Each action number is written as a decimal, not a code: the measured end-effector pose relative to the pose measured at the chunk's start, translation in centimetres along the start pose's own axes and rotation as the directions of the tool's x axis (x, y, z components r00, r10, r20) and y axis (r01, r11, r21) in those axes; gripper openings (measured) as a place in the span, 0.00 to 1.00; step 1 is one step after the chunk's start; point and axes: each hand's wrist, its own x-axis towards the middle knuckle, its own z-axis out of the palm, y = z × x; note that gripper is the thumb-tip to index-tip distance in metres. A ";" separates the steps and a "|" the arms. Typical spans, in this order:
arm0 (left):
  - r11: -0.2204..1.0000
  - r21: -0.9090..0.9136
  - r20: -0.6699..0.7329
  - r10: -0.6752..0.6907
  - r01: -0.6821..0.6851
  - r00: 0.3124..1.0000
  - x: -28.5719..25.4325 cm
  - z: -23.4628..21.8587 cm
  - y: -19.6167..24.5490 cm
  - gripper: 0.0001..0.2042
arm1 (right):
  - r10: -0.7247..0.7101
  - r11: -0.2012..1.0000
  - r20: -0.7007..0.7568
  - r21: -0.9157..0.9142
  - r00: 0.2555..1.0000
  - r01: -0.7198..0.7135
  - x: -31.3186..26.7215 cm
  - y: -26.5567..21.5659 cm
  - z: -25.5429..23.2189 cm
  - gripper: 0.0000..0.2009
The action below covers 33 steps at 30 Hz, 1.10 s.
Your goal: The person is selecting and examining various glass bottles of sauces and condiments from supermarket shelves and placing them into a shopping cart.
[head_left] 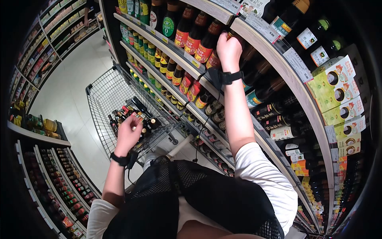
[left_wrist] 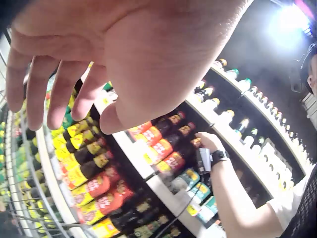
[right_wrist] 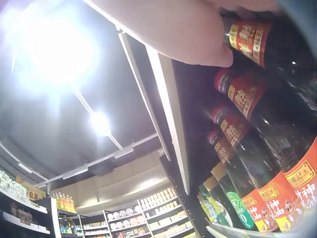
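My right hand (head_left: 229,51) is up at the shelf, its fingers curled round the neck of a dark sauce bottle (right_wrist: 250,39) with a red and gold neck label. That bottle stands at the end of a row of matching sauce bottles (head_left: 193,38) with red labels; my hand and wrist hide much of it. Over the shopping cart (head_left: 94,109) hangs my left hand (head_left: 129,134), holding nothing. Its fingers are loosely bent in the left wrist view. Below it, several dark bottles (head_left: 137,104) lie in the cart.
A wooden shelf edge (head_left: 274,49) with price tags runs just above my right hand. Boxed bottle packs (head_left: 338,93) stand on the upper shelf. A cable (head_left: 203,125) trails from my right wrist. Tiled floor (head_left: 75,85) stretches past the cart, with another bottle rack (head_left: 59,175) at left.
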 end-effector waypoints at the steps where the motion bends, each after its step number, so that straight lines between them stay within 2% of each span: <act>1: 0.999 0.008 0.049 0.050 -0.050 0.998 1.3 0.2 2.1 0.10 | -0.046 0.998 -0.082 -0.041 0.996 0.043 0.5 1.2 1.3 0.16; 2: 0.995 0.013 0.098 0.099 -0.101 0.990 2.4 0.4 4.3 0.10 | -0.047 0.998 -0.082 -0.044 0.996 0.043 0.8 1.6 1.6 0.16; 5: 0.991 -0.011 0.146 0.133 -0.133 0.980 5.3 2.1 8.4 0.11 | 0.012 0.995 -0.001 -0.094 1.000 -0.012 0.8 1.3 1.4 0.17; 7: 0.954 -0.124 0.119 0.288 -0.273 0.950 7.0 3.5 9.8 0.13 | -0.063 0.998 0.012 -0.003 0.998 0.063 0.1 -0.5 -0.3 0.16; 8: 0.954 -0.128 0.119 0.287 -0.272 0.950 7.7 4.1 10.3 0.13 | -0.065 0.998 0.014 -0.006 0.998 0.066 0.2 -0.1 0.1 0.16; 10: 0.933 -0.138 0.169 0.352 -0.331 0.921 8.8 5.2 11.2 0.12 | -0.202 0.978 -0.194 0.004 0.960 0.207 0.2 1.1 1.4 0.16; 11: 0.924 -0.197 0.178 0.363 -0.328 0.915 8.9 5.6 11.8 0.12 | -0.205 0.978 -0.191 0.005 0.960 0.209 0.1 1.6 1.7 0.16; 13: 0.928 -0.211 0.198 0.348 -0.307 0.916 9.3 6.5 12.2 0.12 | -0.047 0.997 -0.042 -0.063 0.998 0.045 -0.2 1.6 1.7 0.17; 14: 0.932 -0.221 0.221 0.335 -0.287 0.916 9.4 7.0 12.3 0.13 | -0.049 0.997 -0.039 -0.064 0.998 0.046 -0.4 1.6 1.7 0.17; 16: 0.922 -0.271 0.223 0.339 -0.276 0.914 9.6 7.8 12.5 0.12 | -0.069 0.997 -0.040 0.020 0.997 0.070 -1.1 0.9 1.0 0.20; 18: 0.903 -0.339 0.237 0.354 -0.264 0.905 9.5 8.3 12.9 0.12 | -0.067 0.997 -0.031 0.023 0.997 0.068 -1.9 1.1 1.3 0.16; 20: 0.915 -0.319 0.239 0.330 -0.247 0.913 9.3 8.3 13.5 0.13 | -0.183 0.968 -0.241 0.123 0.953 0.217 -2.6 1.1 1.6 0.14; 22: 0.918 -0.339 0.271 0.306 -0.207 0.913 9.2 8.0 14.1 0.13 | -0.203 0.958 -0.181 0.167 0.962 0.233 -3.3 0.9 0.9 0.16; 24: 0.912 -0.334 0.246 0.327 -0.237 0.912 9.4 8.0 14.1 0.13 | -0.145 0.934 -0.117 0.312 0.983 0.175 -4.0 0.6 0.3 0.17; 25: 0.906 -0.328 0.228 0.351 -0.267 0.908 9.5 8.0 14.1 0.13 | -0.160 0.918 -0.140 0.342 0.977 0.199 -4.5 0.2 0.0 0.22; 26: 0.906 -0.328 0.223 0.349 -0.267 0.910 9.5 7.9 14.1 0.13 | -0.164 0.916 -0.139 0.345 0.977 0.203 -4.7 0.0 -0.2 0.22; 28: 0.904 -0.344 0.206 0.335 -0.253 0.919 9.5 7.9 14.2 0.14 | -0.285 0.888 -0.199 0.314 0.938 0.337 -5.0 0.1 -0.5 0.26; 33: 0.882 -0.365 0.155 0.374 -0.299 0.914 9.7 7.7 14.6 0.18 | -0.282 0.866 -0.168 0.380 0.945 0.326 -5.3 -0.3 -1.9 0.27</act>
